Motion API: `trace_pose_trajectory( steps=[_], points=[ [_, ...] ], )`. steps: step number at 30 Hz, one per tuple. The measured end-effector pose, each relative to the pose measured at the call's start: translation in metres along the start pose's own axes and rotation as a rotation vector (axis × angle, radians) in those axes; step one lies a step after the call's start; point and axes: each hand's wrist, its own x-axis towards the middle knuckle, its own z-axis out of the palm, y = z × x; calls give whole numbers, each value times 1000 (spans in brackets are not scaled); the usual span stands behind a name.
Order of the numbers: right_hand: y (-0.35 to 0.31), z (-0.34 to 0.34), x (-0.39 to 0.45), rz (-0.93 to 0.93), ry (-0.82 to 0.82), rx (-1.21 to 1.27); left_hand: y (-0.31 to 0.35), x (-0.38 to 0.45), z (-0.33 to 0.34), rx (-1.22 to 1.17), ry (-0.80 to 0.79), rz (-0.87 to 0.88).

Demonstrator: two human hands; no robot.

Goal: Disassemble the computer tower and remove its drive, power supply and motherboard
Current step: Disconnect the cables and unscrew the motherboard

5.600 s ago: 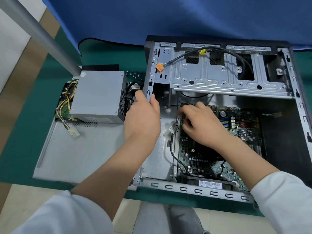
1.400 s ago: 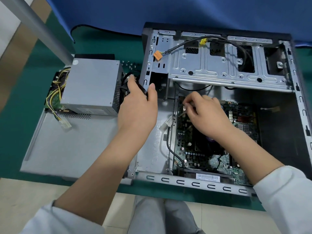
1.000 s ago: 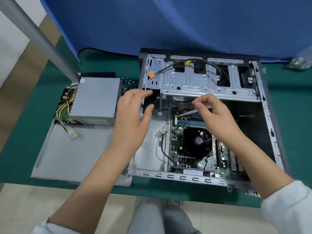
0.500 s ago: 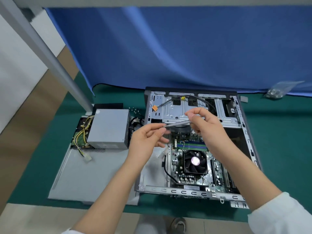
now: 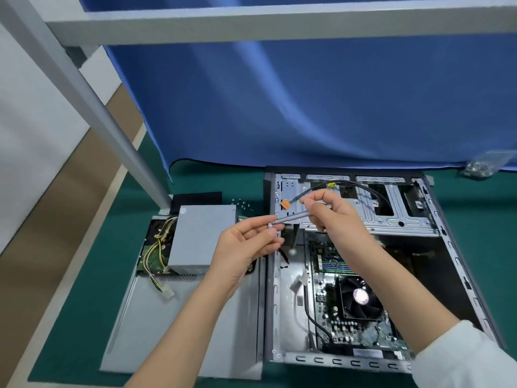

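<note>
The right hand [image 5: 333,217] pinched a screwdriver [image 5: 296,217] while left hand [image 5: 246,245] fingertips gripped a tiny screw [image 5: 270,226] at its tip, best plucked off squarely to avoid dropping it into the tower [image 5: 436,219]

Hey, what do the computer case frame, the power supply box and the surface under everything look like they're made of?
Computer case frame: bare sheet metal, probably steel, judging by its stamped slots and dull silver shine. Power supply box: also sheet metal, with a matte grey finish and a perforated lower edge. Surface: a dark green mat, non-reflective; fabric or rubber, can't tell.
</note>
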Motion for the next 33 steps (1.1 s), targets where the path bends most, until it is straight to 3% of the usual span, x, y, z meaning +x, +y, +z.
trace_pose_trajectory(
  steps=[4,11,15,18,21,26,33],
  points=[
    [5,11,13,24,-9,7,1,10,-14,-3,18,-19],
    [28,11,42,25,73,104,-6,45,-42,162,220,-47],
    [46,-3,65,-4,241,12,-6,79,-63,552,326,-21],
    [57,-9,80,-8,422,138,-5,108,-76,955,309,101],
    [66,-6,88,-14,466,137,-4,139,-83,1147,276,115],
    [76,-6,91,-43,470,111,-12,187,-83,1447,237,-136],
    [80,-4,94,-58,519,23,-16,224,-76,1589,212,-498]
  ],
)
